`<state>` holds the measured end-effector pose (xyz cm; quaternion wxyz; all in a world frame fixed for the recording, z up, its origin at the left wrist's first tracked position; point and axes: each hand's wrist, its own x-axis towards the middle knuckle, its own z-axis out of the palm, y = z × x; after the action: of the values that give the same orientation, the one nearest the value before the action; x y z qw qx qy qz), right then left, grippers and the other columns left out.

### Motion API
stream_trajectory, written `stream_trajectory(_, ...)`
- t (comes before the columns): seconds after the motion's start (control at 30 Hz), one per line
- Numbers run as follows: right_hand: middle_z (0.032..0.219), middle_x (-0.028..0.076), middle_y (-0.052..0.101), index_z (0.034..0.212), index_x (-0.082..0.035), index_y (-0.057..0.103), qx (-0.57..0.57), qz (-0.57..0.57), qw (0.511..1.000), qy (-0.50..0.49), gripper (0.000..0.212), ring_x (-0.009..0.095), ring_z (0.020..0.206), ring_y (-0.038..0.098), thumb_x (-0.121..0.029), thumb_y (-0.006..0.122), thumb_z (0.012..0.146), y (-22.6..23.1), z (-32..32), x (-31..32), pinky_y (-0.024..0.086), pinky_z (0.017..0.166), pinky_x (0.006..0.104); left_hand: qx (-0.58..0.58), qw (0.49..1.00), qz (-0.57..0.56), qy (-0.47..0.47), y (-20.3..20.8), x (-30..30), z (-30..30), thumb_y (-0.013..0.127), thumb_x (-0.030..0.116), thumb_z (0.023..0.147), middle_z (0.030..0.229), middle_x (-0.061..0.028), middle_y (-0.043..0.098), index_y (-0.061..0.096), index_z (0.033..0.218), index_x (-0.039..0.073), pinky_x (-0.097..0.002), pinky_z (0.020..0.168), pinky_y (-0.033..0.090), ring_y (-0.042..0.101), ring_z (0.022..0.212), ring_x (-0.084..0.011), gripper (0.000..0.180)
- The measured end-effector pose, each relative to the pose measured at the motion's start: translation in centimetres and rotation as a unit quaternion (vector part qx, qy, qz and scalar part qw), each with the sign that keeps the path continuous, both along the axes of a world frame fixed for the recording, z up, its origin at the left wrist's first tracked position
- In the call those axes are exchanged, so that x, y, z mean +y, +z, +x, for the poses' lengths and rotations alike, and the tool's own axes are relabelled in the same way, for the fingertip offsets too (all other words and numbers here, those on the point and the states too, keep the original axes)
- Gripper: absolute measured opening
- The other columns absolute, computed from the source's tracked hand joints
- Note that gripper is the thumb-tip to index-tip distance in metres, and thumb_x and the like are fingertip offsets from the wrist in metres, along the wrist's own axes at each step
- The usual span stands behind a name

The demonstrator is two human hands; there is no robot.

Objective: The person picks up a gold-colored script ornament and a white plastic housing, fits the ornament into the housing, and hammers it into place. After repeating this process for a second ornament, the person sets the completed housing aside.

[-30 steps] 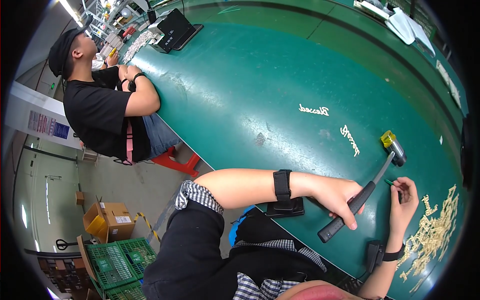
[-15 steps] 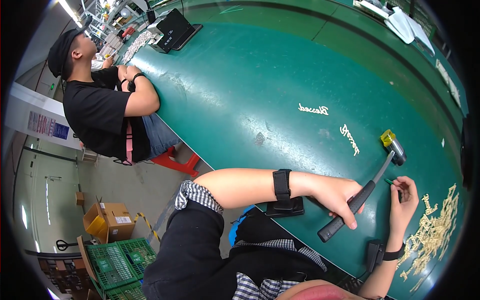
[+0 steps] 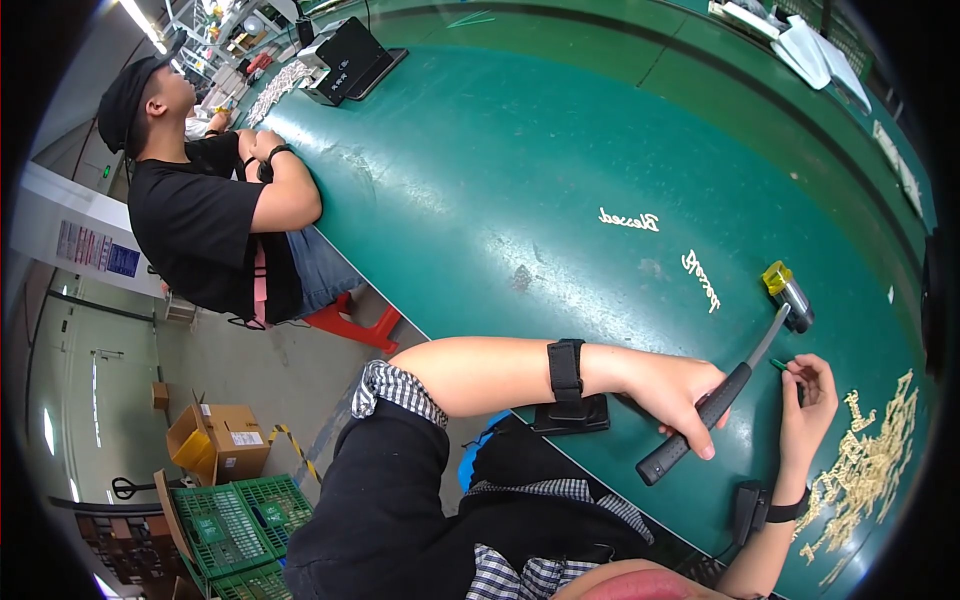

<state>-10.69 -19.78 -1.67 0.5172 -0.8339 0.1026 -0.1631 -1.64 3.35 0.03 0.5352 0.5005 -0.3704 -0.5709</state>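
Observation:
My left hand is wrapped round the black grip of a mallet. The mallet's grey shaft slants away to a dark head with a yellow face, over the green tabletop. To the right of the grip, my right hand is pinched on a small green piece, whose kind is too small to tell. Two cream word-shaped cutouts, one cutout farther off and another cutout nearer the mallet head, lie apart on the table. Beside my right hand spreads a pile of similar cream cutouts.
A person in black sits at the table's left edge, arms folded, on a red stool. A black box-shaped device stands at the far end. On the floor at lower left are a cardboard box and green crates.

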Motion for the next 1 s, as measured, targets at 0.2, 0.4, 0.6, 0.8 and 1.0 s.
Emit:
stream_trajectory(0.2, 0.093, 0.006, 0.057, 0.102, 0.003, 0.054, -0.006, 0.008, 1.000, -0.001, 0.019, 0.013, 0.087, 0.056, 0.007, 0.056, 0.084, -0.8, -0.3, -0.7, 0.045, 0.082, 0.0240, 0.008, 1.000, -0.006, 0.023, -0.2, 0.0, -0.2, 0.078, 0.012, 0.068, 0.062, -0.0057, 0.056, 0.055, 0.083, -0.002, -0.0251, 0.044, 0.042, 0.053, 0.047, -0.0124, 0.031)
stream_trajectory(0.4, 0.094, 0.006, 0.057, 0.104, 0.003, 0.054, 0.005, -0.003, 1.000, 0.008, 0.018, 0.012, 0.087, 0.056, 0.005, 0.056, 0.086, -1.2, -0.4, -1.1, 0.044, 0.082, 0.0234, -0.020, 0.999, 0.015, 0.032, 0.3, 0.4, -0.4, 0.075, 0.011, 0.064, 0.065, -0.0051, 0.056, 0.055, 0.089, -0.003, -0.0273, 0.047, 0.042, 0.054, 0.053, -0.0135, 0.035)
stream_trajectory(0.6, 0.094, 0.006, 0.057, 0.105, 0.003, 0.054, -0.005, 0.001, 1.000, 0.005, 0.018, 0.012, 0.088, 0.056, 0.003, 0.056, 0.087, -1.2, -0.2, -1.3, 0.044, 0.082, 0.0232, -0.052, 0.994, -0.013, 0.096, -0.2, -0.2, -0.7, 0.072, 0.006, 0.060, 0.067, -0.0055, 0.057, 0.057, 0.081, -0.003, -0.0275, 0.049, 0.042, 0.055, 0.057, -0.0134, 0.028)
stream_trajectory(0.8, 0.093, 0.006, 0.058, 0.103, 0.003, 0.055, -0.003, 0.011, 1.000, -0.004, 0.016, 0.012, 0.087, 0.056, 0.002, 0.056, 0.087, -1.1, -0.1, -1.4, 0.045, 0.081, 0.0240, 0.049, 0.989, -0.025, 0.135, -0.6, -0.6, 0.1, 0.066, 0.002, 0.057, 0.066, -0.0051, 0.054, 0.049, 0.089, -0.002, -0.0289, 0.051, 0.041, 0.053, 0.058, -0.0136, 0.036)
stream_trajectory(1.0, 0.089, 0.007, 0.059, 0.097, 0.003, 0.057, -0.021, -0.089, 0.996, -0.023, 0.011, 0.014, 0.083, 0.057, 0.003, 0.056, 0.086, -0.6, -0.1, -1.1, 0.046, 0.079, 0.0253, -0.161, 0.951, -0.098, 0.243, -0.5, -0.4, 0.0, 0.064, 0.000, 0.056, 0.065, -0.0034, 0.051, 0.045, 0.088, 0.003, -0.0294, 0.051, 0.041, 0.051, 0.059, -0.0127, 0.038)
